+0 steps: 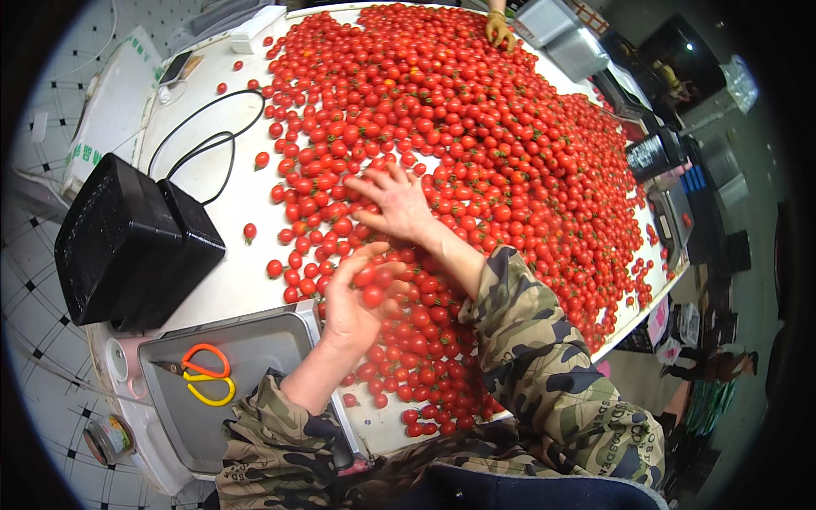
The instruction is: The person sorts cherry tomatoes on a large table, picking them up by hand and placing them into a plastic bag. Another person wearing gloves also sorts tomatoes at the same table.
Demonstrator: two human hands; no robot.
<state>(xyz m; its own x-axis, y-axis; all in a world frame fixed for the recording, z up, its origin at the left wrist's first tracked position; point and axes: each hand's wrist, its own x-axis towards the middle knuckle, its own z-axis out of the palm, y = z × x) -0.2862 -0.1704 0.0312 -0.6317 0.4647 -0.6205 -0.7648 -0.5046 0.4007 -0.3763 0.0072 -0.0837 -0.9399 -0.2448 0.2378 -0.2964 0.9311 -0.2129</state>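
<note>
A broad heap of red cherry tomatoes [510, 146], many with green stems, covers much of the white table [239, 280]. My left hand [360, 303] is palm up with curled fingers around a few tomatoes, above the near part of the heap. Just beyond it, my right hand [398, 201] is spread palm down over tomatoes, its fingers apart; whether it touches them I cannot tell. Scissors with orange and yellow handles [213, 375] lie in a grey tray [255, 344] at the lower left.
A black box-shaped device [137, 245] with a looped cable stands at the left. Beside the tray is a pink mug [121, 360]; a glass jar [108, 440] is lower left. Across the table, a co-worker's gloved hand [499, 30] touches the heap near clear plastic containers [574, 51].
</note>
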